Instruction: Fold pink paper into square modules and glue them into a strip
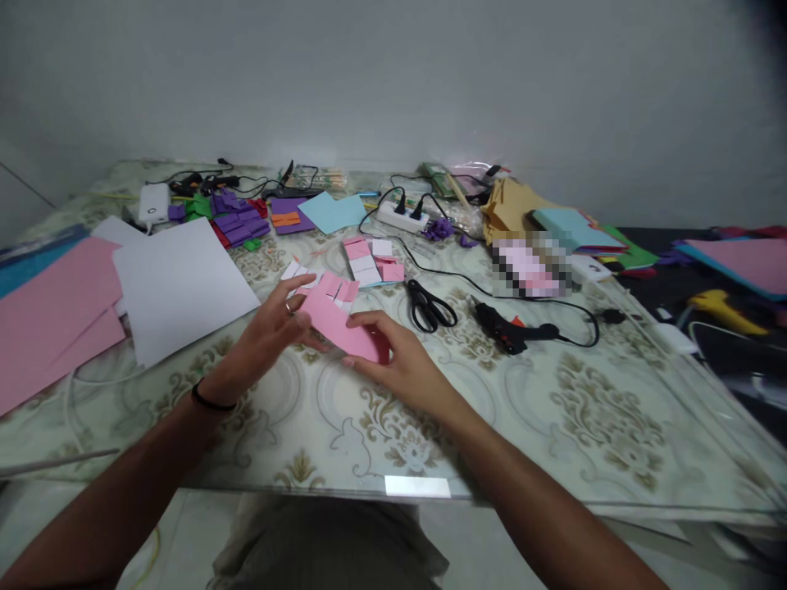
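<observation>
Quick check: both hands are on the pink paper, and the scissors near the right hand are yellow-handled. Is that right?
Not quite: the head view shows the scissors are black-handled, not yellow-handled. The rest stands: the left hand and right hand are both on the pink paper, with the scissors near the right hand.

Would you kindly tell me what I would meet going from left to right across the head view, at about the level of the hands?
Large pink sheets → white sheet → left hand → held pink paper → right hand → black scissors → black corded tool → yellow tool.
</observation>
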`<control>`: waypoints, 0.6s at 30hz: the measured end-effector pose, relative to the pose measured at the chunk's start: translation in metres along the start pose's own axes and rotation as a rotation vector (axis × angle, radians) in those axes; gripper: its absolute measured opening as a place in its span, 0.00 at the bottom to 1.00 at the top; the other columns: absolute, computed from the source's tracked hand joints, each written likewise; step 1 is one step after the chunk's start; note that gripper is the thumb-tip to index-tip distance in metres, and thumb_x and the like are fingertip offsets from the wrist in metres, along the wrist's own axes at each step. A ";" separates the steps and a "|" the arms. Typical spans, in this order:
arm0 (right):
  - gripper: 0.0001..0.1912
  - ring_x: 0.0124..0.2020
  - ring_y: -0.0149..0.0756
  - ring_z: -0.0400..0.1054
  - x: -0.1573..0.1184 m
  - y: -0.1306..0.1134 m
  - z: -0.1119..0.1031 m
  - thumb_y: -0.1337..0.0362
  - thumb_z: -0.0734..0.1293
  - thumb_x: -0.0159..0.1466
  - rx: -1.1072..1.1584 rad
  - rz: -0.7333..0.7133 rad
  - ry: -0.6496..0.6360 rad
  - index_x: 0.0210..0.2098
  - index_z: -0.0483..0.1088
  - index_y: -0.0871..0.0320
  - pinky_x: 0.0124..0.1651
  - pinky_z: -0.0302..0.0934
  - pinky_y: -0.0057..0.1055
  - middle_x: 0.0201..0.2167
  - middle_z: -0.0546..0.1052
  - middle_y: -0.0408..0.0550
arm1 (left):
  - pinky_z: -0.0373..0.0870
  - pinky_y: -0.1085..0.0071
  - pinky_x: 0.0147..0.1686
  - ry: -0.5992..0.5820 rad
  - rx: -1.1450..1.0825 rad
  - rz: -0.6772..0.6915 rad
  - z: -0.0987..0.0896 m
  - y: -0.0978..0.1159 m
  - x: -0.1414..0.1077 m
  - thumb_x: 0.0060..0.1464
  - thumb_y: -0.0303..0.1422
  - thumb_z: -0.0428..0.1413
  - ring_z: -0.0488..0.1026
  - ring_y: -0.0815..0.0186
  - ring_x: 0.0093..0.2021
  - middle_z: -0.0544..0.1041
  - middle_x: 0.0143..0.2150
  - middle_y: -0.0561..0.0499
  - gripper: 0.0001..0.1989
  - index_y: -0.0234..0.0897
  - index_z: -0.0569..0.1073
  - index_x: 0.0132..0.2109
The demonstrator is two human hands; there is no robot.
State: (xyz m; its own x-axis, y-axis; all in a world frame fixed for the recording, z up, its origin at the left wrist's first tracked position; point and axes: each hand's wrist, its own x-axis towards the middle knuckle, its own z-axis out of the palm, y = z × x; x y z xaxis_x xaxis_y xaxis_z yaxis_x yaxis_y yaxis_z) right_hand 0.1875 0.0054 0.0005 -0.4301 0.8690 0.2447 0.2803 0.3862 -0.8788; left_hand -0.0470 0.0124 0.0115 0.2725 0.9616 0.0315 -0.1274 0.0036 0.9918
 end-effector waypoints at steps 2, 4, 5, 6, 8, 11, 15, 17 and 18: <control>0.22 0.52 0.45 0.73 0.000 0.000 0.001 0.58 0.76 0.64 0.040 0.071 0.009 0.54 0.68 0.53 0.54 0.64 0.40 0.53 0.78 0.51 | 0.83 0.65 0.37 -0.009 0.036 -0.031 0.005 -0.003 -0.001 0.51 0.43 0.71 0.80 0.61 0.39 0.77 0.48 0.46 0.44 0.43 0.61 0.70; 0.23 0.53 0.45 0.73 -0.001 0.000 0.003 0.58 0.75 0.64 0.074 0.105 0.004 0.55 0.67 0.53 0.56 0.64 0.41 0.53 0.77 0.51 | 0.83 0.67 0.36 0.002 0.073 -0.063 0.010 -0.007 -0.001 0.50 0.39 0.72 0.80 0.63 0.38 0.76 0.49 0.47 0.46 0.43 0.60 0.71; 0.23 0.54 0.46 0.72 -0.001 0.000 0.004 0.57 0.75 0.65 0.090 0.112 -0.004 0.55 0.67 0.54 0.57 0.63 0.41 0.54 0.77 0.52 | 0.83 0.68 0.36 0.004 0.077 -0.069 0.011 -0.008 -0.001 0.51 0.38 0.72 0.80 0.64 0.38 0.76 0.50 0.46 0.46 0.43 0.59 0.71; 0.23 0.55 0.45 0.72 -0.002 0.000 0.006 0.56 0.74 0.65 0.109 0.116 -0.012 0.56 0.67 0.53 0.58 0.63 0.42 0.54 0.77 0.52 | 0.84 0.68 0.35 0.012 0.076 -0.066 0.012 -0.010 -0.001 0.51 0.38 0.71 0.80 0.64 0.38 0.76 0.51 0.46 0.47 0.44 0.57 0.72; 0.21 0.55 0.45 0.72 -0.002 0.000 0.009 0.55 0.72 0.67 0.163 0.120 -0.031 0.56 0.66 0.53 0.58 0.64 0.42 0.55 0.76 0.53 | 0.83 0.70 0.33 0.027 0.077 -0.047 0.012 -0.013 -0.001 0.51 0.37 0.71 0.81 0.63 0.38 0.75 0.52 0.46 0.50 0.46 0.54 0.74; 0.21 0.54 0.43 0.73 -0.003 -0.001 0.012 0.55 0.71 0.68 0.273 0.132 -0.058 0.56 0.65 0.53 0.57 0.66 0.41 0.56 0.75 0.53 | 0.83 0.69 0.33 0.020 0.089 -0.029 0.009 -0.014 -0.001 0.52 0.36 0.71 0.82 0.62 0.39 0.76 0.53 0.44 0.51 0.48 0.51 0.75; 0.21 0.51 0.41 0.75 -0.004 -0.001 0.013 0.54 0.70 0.69 0.409 0.172 -0.101 0.57 0.64 0.52 0.54 0.68 0.38 0.53 0.77 0.52 | 0.82 0.70 0.34 -0.019 0.102 0.003 0.008 -0.014 -0.003 0.55 0.35 0.69 0.81 0.64 0.38 0.76 0.55 0.44 0.51 0.51 0.48 0.76; 0.21 0.49 0.39 0.75 -0.004 0.000 0.012 0.53 0.70 0.70 0.455 0.185 -0.111 0.58 0.64 0.52 0.51 0.69 0.37 0.53 0.77 0.51 | 0.81 0.71 0.35 -0.017 0.116 0.019 0.008 -0.013 -0.004 0.57 0.35 0.67 0.80 0.65 0.38 0.78 0.54 0.44 0.50 0.49 0.48 0.77; 0.21 0.49 0.39 0.74 -0.004 0.000 0.011 0.53 0.69 0.70 0.472 0.182 -0.107 0.58 0.64 0.52 0.51 0.69 0.36 0.53 0.76 0.51 | 0.80 0.70 0.37 -0.007 0.132 0.023 0.008 -0.013 -0.005 0.58 0.35 0.66 0.80 0.64 0.40 0.79 0.54 0.44 0.48 0.47 0.48 0.77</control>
State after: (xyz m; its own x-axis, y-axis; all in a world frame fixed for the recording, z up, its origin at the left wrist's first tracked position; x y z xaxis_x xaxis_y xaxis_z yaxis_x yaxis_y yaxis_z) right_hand 0.1797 -0.0019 -0.0049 -0.5031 0.8629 0.0490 -0.0485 0.0284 -0.9984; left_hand -0.0389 0.0056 -0.0004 0.2778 0.9591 0.0549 -0.0072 -0.0551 0.9985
